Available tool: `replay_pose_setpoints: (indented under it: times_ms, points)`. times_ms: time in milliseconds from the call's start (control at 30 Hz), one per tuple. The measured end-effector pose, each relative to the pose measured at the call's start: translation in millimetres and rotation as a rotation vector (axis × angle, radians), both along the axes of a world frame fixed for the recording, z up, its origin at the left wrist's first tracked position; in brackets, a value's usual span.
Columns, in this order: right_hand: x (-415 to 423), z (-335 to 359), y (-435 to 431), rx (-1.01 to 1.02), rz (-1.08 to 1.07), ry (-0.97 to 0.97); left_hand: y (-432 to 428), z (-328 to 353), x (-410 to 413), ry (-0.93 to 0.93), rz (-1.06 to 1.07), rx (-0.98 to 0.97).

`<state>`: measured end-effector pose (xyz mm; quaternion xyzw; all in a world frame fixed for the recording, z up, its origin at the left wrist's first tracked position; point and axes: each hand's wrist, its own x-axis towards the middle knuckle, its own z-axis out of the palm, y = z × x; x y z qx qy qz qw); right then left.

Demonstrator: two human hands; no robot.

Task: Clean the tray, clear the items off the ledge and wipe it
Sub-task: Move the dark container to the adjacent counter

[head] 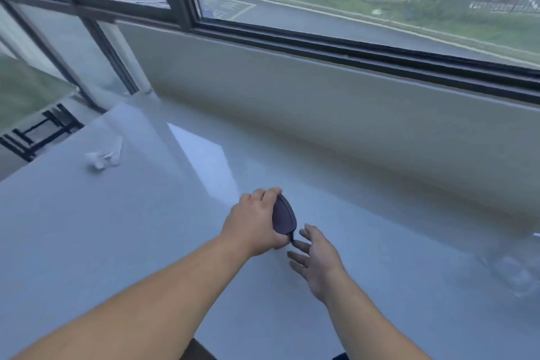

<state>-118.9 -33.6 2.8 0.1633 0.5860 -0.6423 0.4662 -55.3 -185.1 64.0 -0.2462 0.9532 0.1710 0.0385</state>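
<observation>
My left hand [253,221] grips a small dark oval object [283,218], a flat pouch or case with a short strap at its lower end, held on edge just above the white ledge [146,228]. Just right of it, my right hand [317,259] is open with fingers spread, fingertips close to the strap, holding nothing. A crumpled white tissue [103,156] lies on the ledge at the far left. No tray is visible.
A low grey wall [321,114] rises behind the ledge under a dark-framed window [350,50]. A blurred pale thing [514,272] sits at the right edge. The ledge's left edge drops off beside a black frame [43,131].
</observation>
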Motion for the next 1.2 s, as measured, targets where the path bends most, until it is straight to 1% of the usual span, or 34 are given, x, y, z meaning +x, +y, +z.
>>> replay_pose_setpoints:
  times_ms: [167,367,467,633,800,933,1067,1133,1167,1200]
  points:
    - [101.4,12.7,-114.4,-0.012,0.19,0.003,-98.7,12.9,129.4,0.008,0.163,-0.032]
    - [250.1,20.3,-244.5,-0.017,0.422,-0.028,-206.8,17.4,309.0,-0.021,0.376,-0.007]
    - [322.8,22.2,-298.1,-0.012,0.539,-0.054,-246.9,17.2,392.2,-0.034,0.49,0.011]
    - [415.3,21.2,-352.6,0.019,0.673,-0.078,-283.2,7.3,495.8,-0.043,0.645,0.06]
    - [465.0,15.3,-370.7,0.038,0.73,-0.091,-291.7,-11.2,540.9,-0.056,0.684,0.118]
    - [472.1,9.8,-372.8,0.077,0.725,-0.07,-291.2,-24.5,545.7,-0.07,0.667,0.14]
    - [468.3,6.6,-366.6,0.099,0.748,-0.045,-289.1,-31.4,542.7,-0.145,0.637,0.141]
    - [462.6,8.2,-360.4,0.121,0.794,0.002,-287.2,-33.5,538.3,-0.196,0.6,0.102]
    - [458.5,9.5,-357.2,0.136,0.835,0.058,-286.7,-33.6,535.9,-0.224,0.592,0.081]
    - [450.7,11.6,-352.2,0.16,0.884,0.154,-285.7,-31.6,530.0,-0.245,0.587,0.061]
